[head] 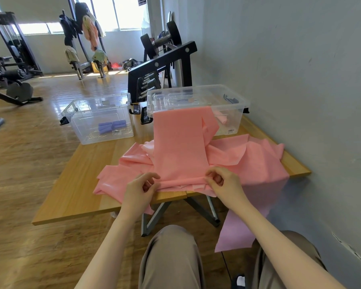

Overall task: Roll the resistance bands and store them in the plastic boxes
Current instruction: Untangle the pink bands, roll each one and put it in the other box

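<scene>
A long pink resistance band (pixel 180 147) lies flat down the table, its far end draped over the rim of the right clear plastic box (pixel 233 101). My left hand (pixel 142 189) and my right hand (pixel 223 181) pinch its near end, one at each corner, where a small roll has formed. More pink bands (pixel 256 159) lie crumpled beneath it and hang off the table's right front. The left clear plastic box (pixel 81 122) holds rolled purple bands (pixel 112 126). A pink roll (pixel 222 117) shows inside the right box.
The wooden folding table (pixel 75 195) stands against a grey wall (pixel 300 80) on the right. A black dumbbell rack (pixel 163 65) stands behind the boxes. Gym machines (pixel 10 59) and a coat stand stand across the wooden floor at left. My knees are below the table edge.
</scene>
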